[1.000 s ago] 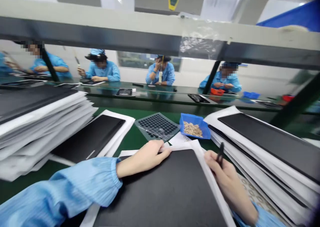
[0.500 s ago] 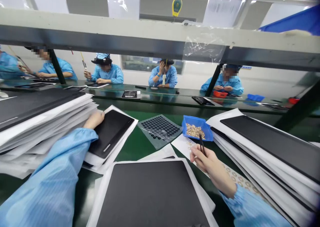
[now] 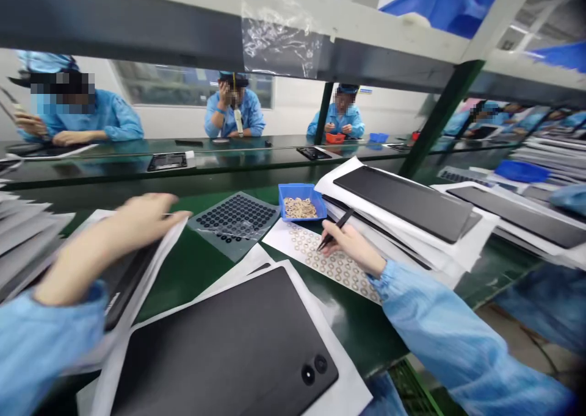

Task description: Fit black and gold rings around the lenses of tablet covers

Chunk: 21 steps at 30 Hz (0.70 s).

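Observation:
My left hand (image 3: 121, 230) is raised at the left and blurred by motion, its fingers pinching the far edge of a white sheet (image 3: 160, 251) that lies over a black tablet back (image 3: 126, 282). My right hand (image 3: 350, 248) holds black tweezers (image 3: 336, 228) with their tips down on a white sheet of small ring stickers (image 3: 320, 257). Right in front of me lies another black tablet back (image 3: 229, 349) with two camera holes, resting on white paper.
A small blue tray (image 3: 302, 201) of tan rings and a grey sheet of black dots (image 3: 235, 218) sit behind the sticker sheet. Stacks of tablets in white paper (image 3: 403, 205) stand at the right. Other people in blue coats (image 3: 233, 108) work across a dark conveyor (image 3: 206, 160).
My left hand has lifted off the left tablet with the edge of the white sheet. My right hand moved the tweezers from the blue tray down onto the sticker sheet. My view swung right.

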### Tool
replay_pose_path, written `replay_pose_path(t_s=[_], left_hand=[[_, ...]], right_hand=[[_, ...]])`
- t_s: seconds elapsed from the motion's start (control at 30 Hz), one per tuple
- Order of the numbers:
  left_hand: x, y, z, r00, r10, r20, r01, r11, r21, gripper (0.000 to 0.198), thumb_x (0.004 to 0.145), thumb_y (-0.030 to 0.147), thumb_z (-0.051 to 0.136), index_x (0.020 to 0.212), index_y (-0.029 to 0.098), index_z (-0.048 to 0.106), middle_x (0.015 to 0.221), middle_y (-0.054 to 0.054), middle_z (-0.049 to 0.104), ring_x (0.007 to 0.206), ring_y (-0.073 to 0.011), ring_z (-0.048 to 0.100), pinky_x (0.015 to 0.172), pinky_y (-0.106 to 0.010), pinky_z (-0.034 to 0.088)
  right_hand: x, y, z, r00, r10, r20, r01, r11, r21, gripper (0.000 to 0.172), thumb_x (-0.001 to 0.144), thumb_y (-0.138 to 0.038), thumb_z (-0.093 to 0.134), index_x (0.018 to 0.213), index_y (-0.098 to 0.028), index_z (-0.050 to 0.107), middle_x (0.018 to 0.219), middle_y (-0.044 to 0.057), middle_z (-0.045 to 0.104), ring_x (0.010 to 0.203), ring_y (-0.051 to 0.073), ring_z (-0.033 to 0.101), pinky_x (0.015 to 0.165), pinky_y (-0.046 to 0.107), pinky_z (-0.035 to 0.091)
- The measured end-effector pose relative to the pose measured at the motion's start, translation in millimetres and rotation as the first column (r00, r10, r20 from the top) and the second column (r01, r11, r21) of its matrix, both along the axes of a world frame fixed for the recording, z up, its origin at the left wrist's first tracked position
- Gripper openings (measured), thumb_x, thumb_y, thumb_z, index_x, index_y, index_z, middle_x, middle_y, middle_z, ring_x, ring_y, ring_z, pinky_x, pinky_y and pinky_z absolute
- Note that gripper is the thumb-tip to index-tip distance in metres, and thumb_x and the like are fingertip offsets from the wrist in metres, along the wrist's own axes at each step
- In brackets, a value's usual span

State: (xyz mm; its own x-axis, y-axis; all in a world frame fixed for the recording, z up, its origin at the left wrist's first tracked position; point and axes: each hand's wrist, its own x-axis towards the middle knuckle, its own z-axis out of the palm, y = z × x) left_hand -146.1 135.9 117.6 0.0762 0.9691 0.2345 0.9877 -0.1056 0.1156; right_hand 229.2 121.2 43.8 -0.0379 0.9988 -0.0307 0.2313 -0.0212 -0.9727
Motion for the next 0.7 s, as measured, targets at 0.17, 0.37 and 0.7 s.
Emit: replay_pose_path(t_s=[0.17,0.37,0.7], left_hand=[[136.1,-12.1,-41.7,0.687,-0.727,-0.007,0.719,0.681,-0.139,0.033,0.091,0.039,0.045,0.113,0.017,0.057,0.12,-0.01,0.057,0.114,-0.0266,0.048,0.098,-0.04,0.036],[149.1,-1.1,-79.8,0.637,-0.762,0.117,0.767,0.61,-0.202,0.031,0.094,0.033,0.041,0.114,0.017,0.058,0.117,-0.01,0.059,0.109,-0.024,0.051,0.096,-0.038,0.038],[149.6,0.7,-87.1,0.666,-0.737,0.113,0.741,0.636,-0.218,0.033,0.094,0.037,0.037,0.115,0.024,0.06,0.122,-0.009,0.055,0.112,-0.0283,0.047,0.096,-0.046,0.034]], right_hand=[[-13.3,12.4,-21.7,0.994,0.084,-0.065,-0.077,0.992,0.099,0.034,0.075,-0.045,0.067,0.078,-0.014,0.053,0.065,0.003,0.065,0.064,0.018,0.069,0.062,0.031,0.059],[-23.7,32.7,-46.9,0.999,-0.044,0.016,0.04,0.977,0.209,0.031,0.082,-0.046,0.058,0.082,-0.016,0.05,0.064,0.003,0.065,0.058,0.018,0.069,0.057,0.029,0.059],[-23.6,36.6,-52.4,0.995,-0.05,0.082,0.029,0.971,0.238,0.032,0.082,-0.049,0.056,0.081,-0.017,0.049,0.062,0.004,0.066,0.055,0.019,0.068,0.056,0.028,0.057]])
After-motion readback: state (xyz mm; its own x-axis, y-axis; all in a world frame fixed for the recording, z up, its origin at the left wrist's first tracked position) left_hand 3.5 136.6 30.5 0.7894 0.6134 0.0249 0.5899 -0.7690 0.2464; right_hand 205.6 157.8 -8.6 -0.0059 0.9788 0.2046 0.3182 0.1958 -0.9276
